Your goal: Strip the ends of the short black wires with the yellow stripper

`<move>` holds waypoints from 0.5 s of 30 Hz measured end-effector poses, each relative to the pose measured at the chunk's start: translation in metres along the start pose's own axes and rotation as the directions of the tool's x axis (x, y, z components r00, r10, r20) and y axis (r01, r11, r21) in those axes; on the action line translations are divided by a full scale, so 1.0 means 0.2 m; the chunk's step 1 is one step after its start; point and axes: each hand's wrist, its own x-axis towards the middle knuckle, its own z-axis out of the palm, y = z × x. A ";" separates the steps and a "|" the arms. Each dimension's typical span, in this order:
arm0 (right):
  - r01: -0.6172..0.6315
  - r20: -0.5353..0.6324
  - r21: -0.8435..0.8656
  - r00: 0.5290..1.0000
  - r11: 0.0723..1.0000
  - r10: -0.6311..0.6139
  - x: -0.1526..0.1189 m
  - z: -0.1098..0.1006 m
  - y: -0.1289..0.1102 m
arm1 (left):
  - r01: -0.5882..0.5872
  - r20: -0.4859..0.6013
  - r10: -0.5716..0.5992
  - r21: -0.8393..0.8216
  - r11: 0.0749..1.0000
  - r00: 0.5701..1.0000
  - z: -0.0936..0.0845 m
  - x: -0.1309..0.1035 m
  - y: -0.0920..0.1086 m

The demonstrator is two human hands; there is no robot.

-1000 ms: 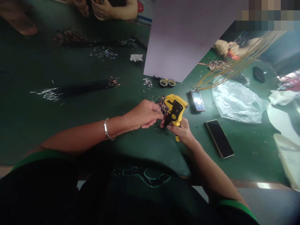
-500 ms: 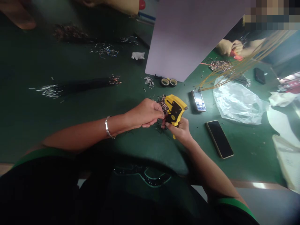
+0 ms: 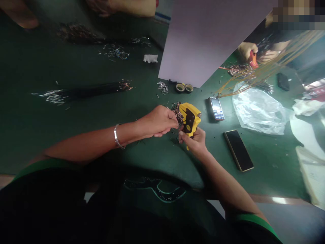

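My right hand (image 3: 194,140) is wrapped round the handle of a yellow and black hand tool (image 3: 189,118), whose head points up. Just left of it, my left hand (image 3: 162,122) is closed in a pinch near the tool; what its fingers hold is too small to make out. Behind both hands lies a pile of copper-tipped wire ends (image 3: 177,110), partly hidden by the tool. A bundle of dark wires (image 3: 88,91) with silvery ends lies on the green table (image 3: 122,115) to the left.
Two tape rolls (image 3: 184,88) sit by a tall pale panel (image 3: 203,40). On the right are a keypad phone (image 3: 216,108), a dark smartphone (image 3: 238,150), a clear plastic bag (image 3: 261,108) and yellow wires (image 3: 274,64). Other people's hands work at the far side.
My hands have barely moved; the tool is turned slightly. Across the table, a person's hands with a red tool have shifted, and an arm at the top has moved a little right.
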 end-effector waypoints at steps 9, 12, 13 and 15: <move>0.037 0.002 -0.038 0.999 0.999 -0.037 0.01 0.00 -0.04 | 0.057 0.002 -0.057 -0.055 0.997 0.998 -0.01 0.01 -0.01; 0.062 0.007 -0.089 0.998 0.994 -0.061 0.01 0.00 -0.03 | -0.003 0.000 0.003 -0.087 0.996 1.000 -0.01 0.01 -0.04; 0.072 0.005 -0.111 0.997 0.991 -0.072 0.02 0.00 -0.03 | -0.019 0.003 0.020 -0.101 0.995 1.000 -0.01 0.01 -0.04; 0.090 -0.001 -0.150 0.996 0.985 -0.091 0.02 -0.01 -0.02 | -0.010 0.004 0.010 -0.116 0.993 1.000 -0.01 0.02 -0.05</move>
